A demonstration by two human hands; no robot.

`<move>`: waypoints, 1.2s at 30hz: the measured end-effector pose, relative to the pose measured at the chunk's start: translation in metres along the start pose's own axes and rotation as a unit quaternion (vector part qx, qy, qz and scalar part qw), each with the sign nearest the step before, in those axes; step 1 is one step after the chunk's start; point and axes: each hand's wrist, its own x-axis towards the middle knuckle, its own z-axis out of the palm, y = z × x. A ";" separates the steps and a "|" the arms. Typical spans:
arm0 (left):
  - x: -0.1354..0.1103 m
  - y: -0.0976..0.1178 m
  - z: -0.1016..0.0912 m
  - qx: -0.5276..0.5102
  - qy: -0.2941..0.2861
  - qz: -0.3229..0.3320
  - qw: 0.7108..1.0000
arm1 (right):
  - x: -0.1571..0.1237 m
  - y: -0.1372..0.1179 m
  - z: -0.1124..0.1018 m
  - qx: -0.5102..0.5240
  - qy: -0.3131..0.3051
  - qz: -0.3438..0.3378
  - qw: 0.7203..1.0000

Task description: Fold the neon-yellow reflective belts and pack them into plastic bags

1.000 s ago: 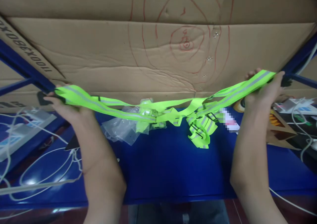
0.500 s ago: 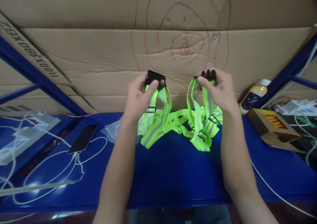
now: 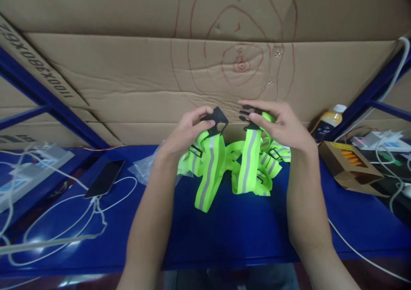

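Observation:
Between thumb and fingers, my left hand (image 3: pixel 189 129) grips the black socket half of a side-release buckle (image 3: pixel 218 119). My right hand (image 3: pixel 278 123) pinches the pronged half of the buckle (image 3: pixel 248 113), its prongs pointing left toward the socket. The two halves face each other with a small gap between them. Fluorescent yellow-green reflective straps (image 3: pixel 210 170) with grey stripes hang from both halves. The rest of the webbing lies bunched on the blue surface, with black slider buckles (image 3: pixel 274 152) among it.
A clear plastic bag (image 3: pixel 144 166) lies left of the straps, beside a phone (image 3: pixel 105 179) and white cables. Power strips lie at both sides. On the right are a bottle (image 3: pixel 329 123) and an open cardboard box (image 3: pixel 351 164). Cardboard (image 3: pixel 128 67) with red rings stands behind.
Both hands have come closer together and slightly lower. The buckle halves have turned from pointing upward to facing each other, and the straps now hang in front.

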 end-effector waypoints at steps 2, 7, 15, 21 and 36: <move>-0.003 0.003 -0.003 0.037 -0.024 0.018 0.999 | 0.000 -0.002 0.001 0.004 -0.007 -0.008 1.000; -0.005 0.005 -0.004 0.047 -0.033 0.025 0.998 | 0.003 0.001 0.005 0.050 -0.008 -0.035 0.998; -0.005 0.008 -0.004 0.059 -0.041 0.023 0.997 | 0.004 -0.004 0.007 0.023 0.047 -0.045 0.998; -0.005 0.009 -0.002 0.079 -0.054 0.030 0.995 | 0.005 -0.008 0.011 0.012 0.031 -0.040 0.999; -0.005 0.011 0.005 0.124 -0.077 0.025 0.989 | 0.009 -0.004 0.024 -0.037 0.000 -0.031 0.999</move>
